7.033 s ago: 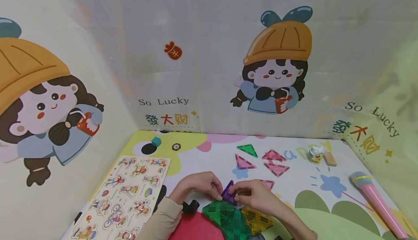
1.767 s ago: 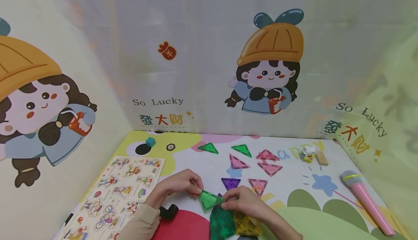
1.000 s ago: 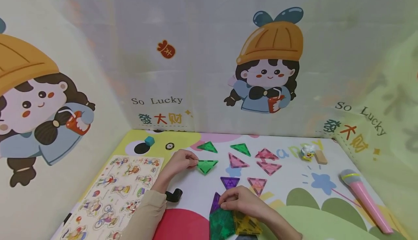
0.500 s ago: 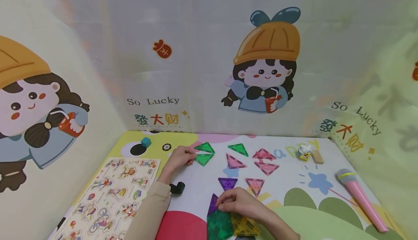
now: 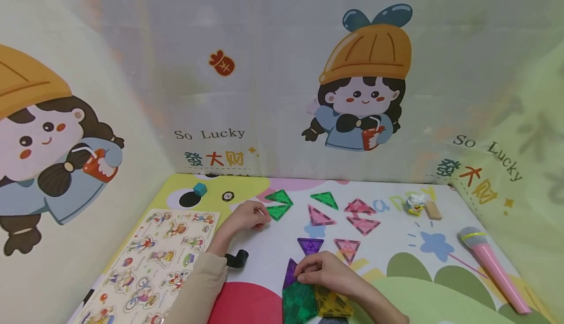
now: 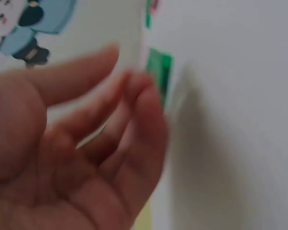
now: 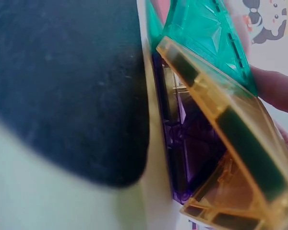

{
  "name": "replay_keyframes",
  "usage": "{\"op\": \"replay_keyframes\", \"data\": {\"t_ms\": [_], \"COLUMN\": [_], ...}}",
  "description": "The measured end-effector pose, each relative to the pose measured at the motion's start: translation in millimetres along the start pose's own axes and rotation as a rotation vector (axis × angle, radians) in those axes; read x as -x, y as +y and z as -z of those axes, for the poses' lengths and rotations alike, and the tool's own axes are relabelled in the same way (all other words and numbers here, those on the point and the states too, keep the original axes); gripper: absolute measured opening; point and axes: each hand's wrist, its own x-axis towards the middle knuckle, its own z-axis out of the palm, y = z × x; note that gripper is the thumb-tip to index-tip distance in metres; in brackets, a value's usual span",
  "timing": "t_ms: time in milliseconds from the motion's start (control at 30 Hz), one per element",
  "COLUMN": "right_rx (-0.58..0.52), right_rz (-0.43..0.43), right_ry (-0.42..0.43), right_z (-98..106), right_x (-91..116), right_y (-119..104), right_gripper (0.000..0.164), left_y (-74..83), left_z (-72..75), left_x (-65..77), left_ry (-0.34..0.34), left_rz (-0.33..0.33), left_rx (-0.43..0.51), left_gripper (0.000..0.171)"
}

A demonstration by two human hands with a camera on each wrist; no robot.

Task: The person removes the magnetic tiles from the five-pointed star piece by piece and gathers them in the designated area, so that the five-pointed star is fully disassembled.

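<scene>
The left hand (image 5: 248, 216), fingers loosely curled, no longer pinches the nearest green tile (image 5: 279, 211), so it's free; the right hand (image 5: 331, 274) (grip unclear) touches the tile structure (image 5: 300, 303).

Green tiles (image 5: 299, 303), purple triangle (image 5: 310, 245)

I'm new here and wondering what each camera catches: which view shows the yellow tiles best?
The right wrist view: the yellow tiles look large and close there. The head view shows them smaller and partly behind the right hand; the left wrist view doesn't show them.
</scene>
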Motion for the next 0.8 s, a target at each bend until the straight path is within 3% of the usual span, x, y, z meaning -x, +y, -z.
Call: {"op": "replay_keyframes", "data": {"t_ms": [200,333,467,800], "right_rx": [0.018,0.035,0.047,0.061], "right_rz": [-0.004,0.009,0.033,0.037], "right_ry": [0.019,0.027,0.026,-0.022], "right_z": [-2,-3,-4,0], "right_x": [-1,-1,0,1], "right_y": [-2,-2,-1,2], "right_gripper": [0.019,0.020,0.019,0.018], "left_y": [10.1,11.7,10.2,4.3], "left_z": [-16.8,-30.4,-39.6,-46.8], "left_x": [18.8,29.1,33.5,31.0], "left_ry": [-0.385,-0.542,-0.580,-0.493], "left_rz": [-0.139,-0.157,-0.160,-0.142], "left_rx": [0.028,0.092,0.134,0.128], "left_gripper": [0.013,0.013,0.012,0.006]}}
